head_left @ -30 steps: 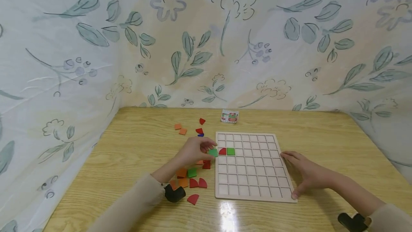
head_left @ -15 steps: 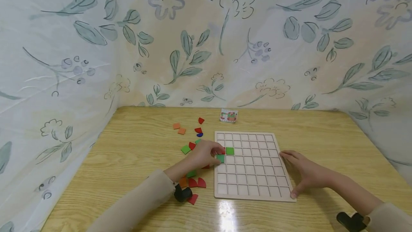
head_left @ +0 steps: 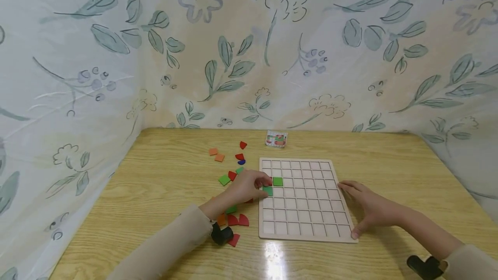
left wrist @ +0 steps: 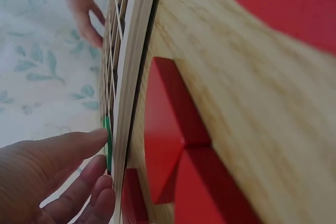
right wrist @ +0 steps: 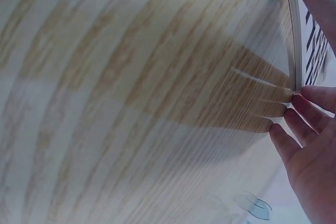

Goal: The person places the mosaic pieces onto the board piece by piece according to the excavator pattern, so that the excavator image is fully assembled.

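Observation:
My left hand (head_left: 249, 185) is over the left edge of the wooden grid board (head_left: 307, 217). Thumb and fingers pinch a green square tile (head_left: 268, 191) at a cell of the leftmost column. In the left wrist view this tile (left wrist: 108, 142) appears edge-on against the board's upper face. Just beyond it, a red quarter-round tile (head_left: 270, 180) is partly hidden by the fingers. A second green square (head_left: 278, 181) lies in the neighbouring cell. My right hand (head_left: 371, 206) rests along the board's right edge, fairly straight fingers touching the side and thumb at the near corner.
Loose red, green and orange tiles (head_left: 243, 220) lie left of the board, some under the left forearm. Farther back are orange squares (head_left: 219, 157), red quarter-rounds (head_left: 243, 145) and a blue piece (head_left: 241, 162). A small pattern card (head_left: 276, 139) lies behind the board.
The left hand has carried the green square rightward from beside the board onto its leftmost column, then shifted it very slightly. The right hand has stayed at the board's edge.

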`<state>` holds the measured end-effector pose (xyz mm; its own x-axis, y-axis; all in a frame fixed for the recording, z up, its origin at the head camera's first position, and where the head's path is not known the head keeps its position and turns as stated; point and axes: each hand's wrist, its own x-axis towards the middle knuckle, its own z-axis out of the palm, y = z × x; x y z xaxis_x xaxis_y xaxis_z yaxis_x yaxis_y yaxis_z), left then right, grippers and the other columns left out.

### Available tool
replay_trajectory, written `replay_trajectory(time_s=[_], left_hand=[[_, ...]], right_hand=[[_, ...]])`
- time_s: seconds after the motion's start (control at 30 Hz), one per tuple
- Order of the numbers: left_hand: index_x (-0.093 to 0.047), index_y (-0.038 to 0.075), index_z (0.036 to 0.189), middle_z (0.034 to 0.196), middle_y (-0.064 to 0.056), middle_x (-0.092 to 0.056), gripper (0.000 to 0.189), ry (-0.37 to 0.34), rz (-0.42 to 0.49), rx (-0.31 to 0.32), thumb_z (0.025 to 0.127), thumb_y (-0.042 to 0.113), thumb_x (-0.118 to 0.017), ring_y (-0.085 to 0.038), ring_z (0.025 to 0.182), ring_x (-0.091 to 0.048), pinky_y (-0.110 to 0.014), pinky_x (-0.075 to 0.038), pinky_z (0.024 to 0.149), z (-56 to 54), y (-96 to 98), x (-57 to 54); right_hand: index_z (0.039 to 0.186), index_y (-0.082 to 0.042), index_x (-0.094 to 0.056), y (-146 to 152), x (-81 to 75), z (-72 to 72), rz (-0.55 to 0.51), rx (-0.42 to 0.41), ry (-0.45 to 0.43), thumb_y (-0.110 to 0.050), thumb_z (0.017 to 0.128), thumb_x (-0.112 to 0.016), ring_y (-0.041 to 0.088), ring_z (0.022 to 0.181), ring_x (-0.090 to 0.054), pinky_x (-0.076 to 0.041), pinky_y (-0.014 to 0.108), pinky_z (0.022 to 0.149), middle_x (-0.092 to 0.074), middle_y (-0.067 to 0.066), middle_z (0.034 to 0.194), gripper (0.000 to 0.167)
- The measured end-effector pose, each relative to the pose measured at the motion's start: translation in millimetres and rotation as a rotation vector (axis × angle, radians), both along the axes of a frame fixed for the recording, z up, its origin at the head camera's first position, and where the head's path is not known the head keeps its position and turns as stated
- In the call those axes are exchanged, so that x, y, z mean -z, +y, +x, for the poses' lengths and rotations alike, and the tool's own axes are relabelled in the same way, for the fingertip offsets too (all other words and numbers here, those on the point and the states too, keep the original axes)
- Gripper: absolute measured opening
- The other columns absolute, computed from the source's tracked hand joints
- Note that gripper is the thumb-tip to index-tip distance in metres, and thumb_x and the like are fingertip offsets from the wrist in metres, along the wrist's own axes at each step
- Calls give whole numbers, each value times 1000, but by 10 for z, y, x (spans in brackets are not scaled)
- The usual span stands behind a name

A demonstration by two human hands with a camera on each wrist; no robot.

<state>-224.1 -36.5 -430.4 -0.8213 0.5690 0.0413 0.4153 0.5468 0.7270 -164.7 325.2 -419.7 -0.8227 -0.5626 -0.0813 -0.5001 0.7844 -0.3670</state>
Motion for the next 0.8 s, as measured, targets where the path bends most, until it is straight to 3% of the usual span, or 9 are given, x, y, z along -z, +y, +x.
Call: replay_trajectory(time_s=[0.17,0.3,0.43,0.6,0.8], left_hand=[[-69,14,99,90,4,-67,22,-100,76,-5,78,20,-74,-10,79,-56,-22,-46,69,-41,-31,-10],[-68,12,106,98,0,-67,28,-227,223,-26,81,25,-71,-11,85,-59,-25,-49,74,-96,-137,-71],[-62,3,115,108,-13,-65,37,-318,378,-25,82,19,-70,-15,91,-62,-27,-51,77,-137,-298,-137],[-56,-4,119,115,-22,-59,42,-379,464,-24,82,12,-69,-23,98,-62,-29,-51,81,-115,-531,-168],[-55,-5,120,117,-23,-58,45,-375,453,-31,81,12,-70,-24,101,-60,-29,-51,83,-41,-800,-126]], right_hand=[[136,9,-30,0,0,-6,3,0,-2,-68,46,-73,41,125,-33,-37,55,92,-31,24,137,127],[136,9,-31,3,2,-11,3,0,1,-68,46,-73,41,124,-33,-37,54,92,-32,24,137,126],[137,8,-30,10,5,-9,8,5,-8,-68,46,-73,41,125,-32,-37,54,93,-31,24,138,126],[137,8,-30,22,2,-14,0,3,-9,-68,46,-73,43,125,-32,-36,57,92,-30,25,138,127],[138,8,-29,29,3,-23,-15,1,-23,-66,46,-74,44,125,-30,-35,58,92,-29,27,138,126]])
